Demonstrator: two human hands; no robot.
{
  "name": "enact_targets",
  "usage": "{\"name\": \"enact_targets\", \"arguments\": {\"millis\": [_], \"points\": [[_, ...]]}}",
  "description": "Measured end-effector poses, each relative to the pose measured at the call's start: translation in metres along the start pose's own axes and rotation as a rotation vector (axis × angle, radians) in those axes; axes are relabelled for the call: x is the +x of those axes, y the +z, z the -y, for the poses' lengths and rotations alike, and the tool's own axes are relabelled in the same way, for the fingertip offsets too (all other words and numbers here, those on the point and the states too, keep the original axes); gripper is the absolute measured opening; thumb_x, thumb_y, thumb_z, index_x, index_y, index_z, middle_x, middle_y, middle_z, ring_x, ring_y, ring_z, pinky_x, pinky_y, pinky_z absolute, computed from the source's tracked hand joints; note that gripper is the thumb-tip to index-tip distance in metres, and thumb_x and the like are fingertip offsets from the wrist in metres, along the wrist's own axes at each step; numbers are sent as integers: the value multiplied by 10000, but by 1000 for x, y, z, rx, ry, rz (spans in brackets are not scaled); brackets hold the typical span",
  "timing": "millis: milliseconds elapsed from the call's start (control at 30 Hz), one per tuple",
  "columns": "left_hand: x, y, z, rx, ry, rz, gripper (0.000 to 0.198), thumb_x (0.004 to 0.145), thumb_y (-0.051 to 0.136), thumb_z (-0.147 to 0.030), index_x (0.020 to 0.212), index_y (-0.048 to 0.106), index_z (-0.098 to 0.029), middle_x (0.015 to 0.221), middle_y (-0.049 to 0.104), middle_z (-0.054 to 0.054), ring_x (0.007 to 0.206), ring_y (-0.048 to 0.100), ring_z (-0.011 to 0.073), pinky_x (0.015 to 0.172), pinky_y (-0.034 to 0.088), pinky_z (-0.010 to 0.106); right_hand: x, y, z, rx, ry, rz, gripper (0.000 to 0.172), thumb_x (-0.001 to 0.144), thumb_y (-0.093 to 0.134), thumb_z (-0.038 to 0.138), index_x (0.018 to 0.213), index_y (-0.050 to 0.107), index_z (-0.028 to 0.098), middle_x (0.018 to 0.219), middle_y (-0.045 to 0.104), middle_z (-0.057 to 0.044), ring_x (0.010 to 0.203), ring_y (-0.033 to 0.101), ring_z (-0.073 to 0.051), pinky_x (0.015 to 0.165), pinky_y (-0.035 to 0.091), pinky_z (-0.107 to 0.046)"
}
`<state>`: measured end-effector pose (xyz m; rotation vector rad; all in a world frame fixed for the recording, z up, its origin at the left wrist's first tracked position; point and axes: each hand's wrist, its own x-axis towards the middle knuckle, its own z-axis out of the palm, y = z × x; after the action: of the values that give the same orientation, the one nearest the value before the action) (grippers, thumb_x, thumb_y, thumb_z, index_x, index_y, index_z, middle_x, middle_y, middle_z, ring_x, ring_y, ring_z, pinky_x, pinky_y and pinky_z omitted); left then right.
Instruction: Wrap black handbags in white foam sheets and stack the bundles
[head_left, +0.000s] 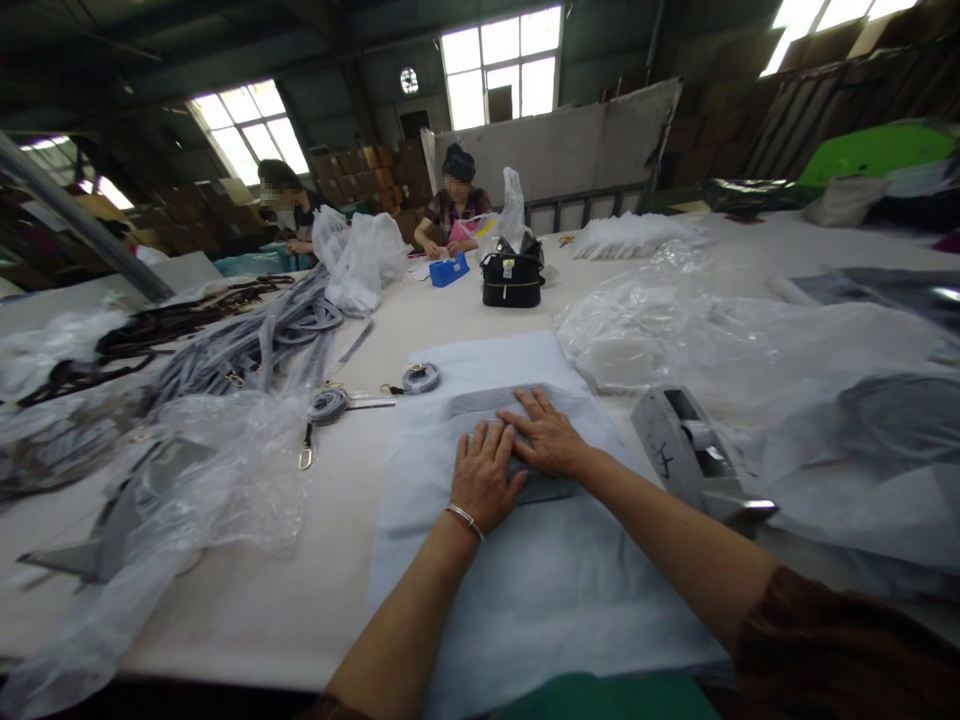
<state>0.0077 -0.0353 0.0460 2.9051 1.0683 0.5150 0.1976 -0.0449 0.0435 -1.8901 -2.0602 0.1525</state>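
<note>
Both hands rest flat on a folded grey fabric piece (551,487), which lies on a stack of thin white sheets (525,590) in front of me. My left hand (486,478), with a bracelet at the wrist, presses on its near left part, fingers stretched forward. My right hand (546,435) lies beside and slightly beyond it, fingers spread and touching the left hand's fingertips. Much of the grey piece is hidden under the hands. Just past the sheets' left side are two coiled grey straps (421,377) with metal clasps.
A tape dispenser (686,445) stands right of the sheets; another grey dispenser (124,520) is at left under clear plastic (240,470). Grey straps (277,325) pile up at the left. A black bag (511,278) and blue dispenser (448,270) stand further back, near two co-workers.
</note>
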Motion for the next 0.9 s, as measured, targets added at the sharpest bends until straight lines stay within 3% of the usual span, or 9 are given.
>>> {"name": "enact_targets", "arguments": {"millis": [67, 200, 333, 500, 633, 700, 800, 833, 900], "points": [[-2, 6, 4, 46, -31, 4, 741, 929, 487, -550, 1540, 329, -161, 1602, 336, 127, 1497, 236, 352, 1188, 248, 603, 0, 1, -2, 3, -10, -4, 557, 977, 491, 517, 1513, 413, 388, 1667, 142, -43, 1502, 116, -409, 1061, 374, -643], [0, 2, 4, 91, -64, 19, 672, 949, 446, -565, 1532, 361, -243, 1627, 295, 79, 1500, 227, 339, 1177, 257, 614, -1, 8, -13, 47, -22, -15, 657, 964, 504, 519, 1558, 357, 281, 1665, 144, -71, 1516, 93, -375, 1157, 286, -593], [0, -6, -3, 80, -98, 73, 637, 935, 469, -593, 1515, 385, -343, 1637, 271, 68, 1500, 213, 358, 1142, 261, 667, -5, 20, -35, 174, 80, -49, 731, 991, 410, 537, 1592, 258, 149, 1666, 91, -116, 1528, 72, -325, 1227, 177, -525], [2, -13, -3, 50, -188, 156, 665, 879, 542, -642, 1495, 367, -459, 1671, 151, 52, 1523, 83, 399, 1041, 342, 715, -8, 18, -52, 340, 200, -5, 726, 1005, 356, 479, 1605, 173, 114, 1637, 211, -148, 1514, 185, -284, 1231, 216, -472], [5, -17, 0, 36, -222, 208, 679, 862, 558, -657, 1488, 372, -472, 1678, 115, 41, 1525, 37, 409, 1026, 386, 679, -27, -7, -38, 291, 235, -4, 699, 972, 439, 424, 1549, 314, 51, 1592, 294, -214, 1495, 234, -324, 1217, 245, -486], [6, -17, 0, 41, -218, 214, 669, 864, 548, -665, 1483, 379, -475, 1676, 122, 42, 1524, 41, 414, 1017, 397, 678, -48, -27, -28, 260, 180, -120, 666, 938, 509, 408, 1510, 401, 85, 1588, 310, -205, 1487, 258, -330, 1203, 275, -494], [8, -14, -1, 63, -208, 211, 649, 877, 520, -673, 1480, 389, -471, 1672, 143, 44, 1522, 51, 416, 1007, 415, 671, -90, -67, -28, 218, 55, -365, 526, 916, 537, 343, 1403, 542, 145, 1527, 432, -165, 1413, 403, -289, 1174, 334, -447], [8, -13, -1, 72, -208, 206, 642, 884, 509, -671, 1480, 393, -466, 1671, 149, 46, 1522, 55, 417, 1004, 422, 664, -104, -81, -34, 212, 61, -429, 474, 916, 525, 316, 1357, 582, 152, 1473, 500, -154, 1369, 457, -272, 1159, 353, -423], [9, -10, 0, 91, -202, 186, 624, 900, 490, -662, 1481, 402, -453, 1666, 165, 49, 1518, 67, 421, 1007, 428, 654, -131, -107, -53, 218, 214, -517, 389, 902, 513, 269, 1246, 650, 153, 1325, 621, -138, 1249, 554, -254, 1106, 398, -383]]}}
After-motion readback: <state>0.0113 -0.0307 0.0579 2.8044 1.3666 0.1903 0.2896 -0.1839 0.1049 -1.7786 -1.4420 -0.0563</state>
